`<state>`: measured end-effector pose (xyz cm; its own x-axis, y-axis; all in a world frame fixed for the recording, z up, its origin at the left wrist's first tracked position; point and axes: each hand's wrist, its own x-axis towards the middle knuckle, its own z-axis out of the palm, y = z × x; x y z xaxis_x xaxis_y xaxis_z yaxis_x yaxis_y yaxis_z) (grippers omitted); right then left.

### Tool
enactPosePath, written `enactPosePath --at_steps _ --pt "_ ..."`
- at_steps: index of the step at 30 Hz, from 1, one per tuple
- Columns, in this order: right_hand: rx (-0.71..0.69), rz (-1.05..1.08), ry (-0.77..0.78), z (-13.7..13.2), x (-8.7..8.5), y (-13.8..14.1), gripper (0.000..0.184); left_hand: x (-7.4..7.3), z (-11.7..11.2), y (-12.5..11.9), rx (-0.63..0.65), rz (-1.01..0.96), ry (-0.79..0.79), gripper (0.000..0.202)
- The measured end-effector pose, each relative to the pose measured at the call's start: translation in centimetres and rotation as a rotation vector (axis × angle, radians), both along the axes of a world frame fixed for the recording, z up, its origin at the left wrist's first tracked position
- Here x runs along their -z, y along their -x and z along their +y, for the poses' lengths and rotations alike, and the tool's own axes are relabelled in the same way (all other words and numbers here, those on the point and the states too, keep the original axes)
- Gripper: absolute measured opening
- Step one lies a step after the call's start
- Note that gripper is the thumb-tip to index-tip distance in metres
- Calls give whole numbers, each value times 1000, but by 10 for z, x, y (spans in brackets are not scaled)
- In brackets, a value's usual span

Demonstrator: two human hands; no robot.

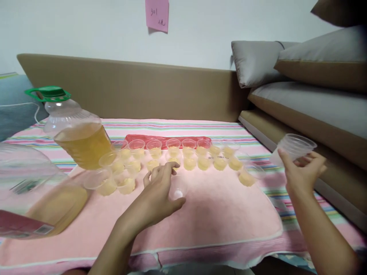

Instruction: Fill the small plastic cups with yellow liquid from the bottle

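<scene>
Pink towelling carries, at its left, two big bottles part-filled with yellow liquid, then rows of small clear cups holding the same. At centre the left hand curls loosely around an empty cup standing on the cloth. Off the right edge, the right hand pinches a stack of empty cups in the air.

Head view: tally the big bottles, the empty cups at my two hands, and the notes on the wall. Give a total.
Big bottles of yellow liquid: 2, the green-capped bottle and the near bottle
Empty clear cups: 2, the small cup at the left hand and the larger cup in the right hand
Wall notes: 1, the pink note
Total: 5
</scene>
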<state>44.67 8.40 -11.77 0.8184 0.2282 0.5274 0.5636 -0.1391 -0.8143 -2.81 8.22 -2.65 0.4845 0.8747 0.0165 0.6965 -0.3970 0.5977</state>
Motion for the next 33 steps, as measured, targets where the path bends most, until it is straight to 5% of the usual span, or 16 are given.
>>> enactPosePath --at_steps 6,16,23,27,33 --pt "-50 137 67 4 26 7 84 3 3 0 1 27 10 62" --pt "-115 173 125 10 43 2 85 5 4 6 -21 12 3 75" --pt "-116 226 159 10 46 -1 86 -18 -8 9 2 -197 -140 36" --pt "-120 245 170 9 46 -2 82 -28 -17 11 213 -239 58 10" --pt "-117 231 205 9 49 -6 96 -29 -29 -3 376 -222 468 22"
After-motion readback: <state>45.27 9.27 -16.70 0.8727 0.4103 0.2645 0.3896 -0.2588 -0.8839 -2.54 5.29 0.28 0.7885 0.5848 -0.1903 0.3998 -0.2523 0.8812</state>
